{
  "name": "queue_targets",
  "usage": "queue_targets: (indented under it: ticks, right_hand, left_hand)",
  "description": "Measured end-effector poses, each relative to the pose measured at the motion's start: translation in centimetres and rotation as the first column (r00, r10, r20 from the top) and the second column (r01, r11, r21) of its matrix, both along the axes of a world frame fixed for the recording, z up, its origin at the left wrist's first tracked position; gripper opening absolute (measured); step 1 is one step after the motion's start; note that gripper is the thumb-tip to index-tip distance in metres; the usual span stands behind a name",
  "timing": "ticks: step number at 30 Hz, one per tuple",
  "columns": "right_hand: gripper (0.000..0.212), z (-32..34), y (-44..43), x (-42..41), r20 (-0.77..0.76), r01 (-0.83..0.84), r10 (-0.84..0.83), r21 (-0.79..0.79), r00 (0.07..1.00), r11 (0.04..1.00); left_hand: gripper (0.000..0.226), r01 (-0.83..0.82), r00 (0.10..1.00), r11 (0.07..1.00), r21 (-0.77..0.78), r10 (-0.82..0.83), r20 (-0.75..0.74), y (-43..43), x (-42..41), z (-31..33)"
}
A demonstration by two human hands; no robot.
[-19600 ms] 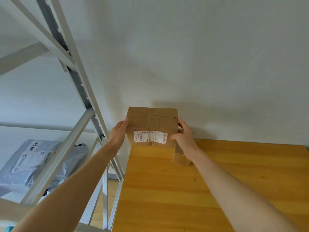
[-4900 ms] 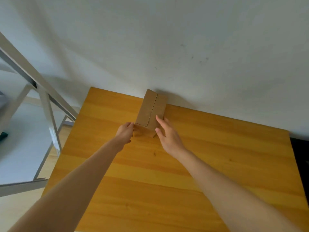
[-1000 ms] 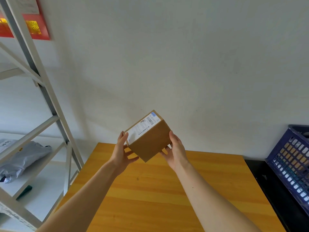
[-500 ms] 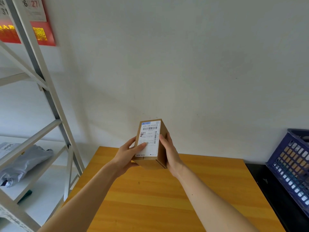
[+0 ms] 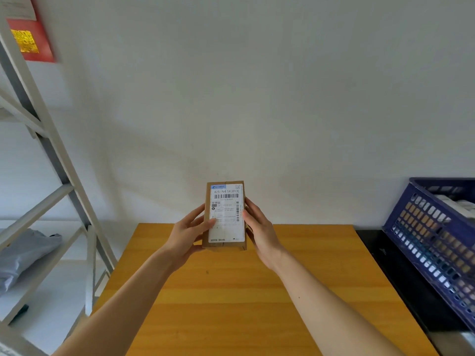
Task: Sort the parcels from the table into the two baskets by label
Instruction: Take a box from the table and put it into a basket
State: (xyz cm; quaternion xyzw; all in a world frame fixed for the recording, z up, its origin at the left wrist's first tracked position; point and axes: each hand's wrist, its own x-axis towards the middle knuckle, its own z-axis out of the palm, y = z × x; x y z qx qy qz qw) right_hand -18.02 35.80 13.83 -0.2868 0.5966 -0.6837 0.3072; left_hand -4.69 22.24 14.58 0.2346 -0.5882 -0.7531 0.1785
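Note:
A small brown cardboard parcel (image 5: 225, 199) is held upright above the far edge of the wooden table (image 5: 241, 299), its white shipping label facing me. My left hand (image 5: 189, 232) grips its left side with the thumb on the label. My right hand (image 5: 259, 231) grips its right side. A dark blue lattice basket (image 5: 434, 242) stands at the right, tilted, with pale items partly visible inside. Only this one basket is in view.
A grey metal shelf rack (image 5: 59, 181) stands at the left, with a grey poly bag (image 5: 24, 250) on a lower shelf. A black surface (image 5: 401, 283) lies under the basket. A red poster (image 5: 30, 39) hangs on the white wall.
The parcel has turned from tilted to upright with the label squarely facing me. Both hands kept hold of it and shifted slightly right.

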Motion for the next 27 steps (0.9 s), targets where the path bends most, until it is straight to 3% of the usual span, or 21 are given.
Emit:
queue_targets:
  ticks: [16,22,27]
  right_hand:
    - [0.047,-2.6,13.9,-0.8,0.027,0.336,-0.342,0.127,0.939,0.933]
    - [0.055,-2.5,23.3,-2.3,0.027,0.454,-0.463,0.149,0.886,0.878]
    - [0.046,-2.2,32.9,-4.1,0.062,0.531,-0.543,0.140,0.838,0.836]
  left_hand:
    - [0.057,0.330,0.940,0.943,0.051,-0.333,0.071,10.6,-6.4,-3.8]
    - [0.055,0.450,0.889,0.892,0.026,-0.451,0.079,19.1,-10.0,-3.1]
    - [0.056,0.520,0.850,0.854,-0.002,-0.518,0.095,28.4,-13.0,-2.7]
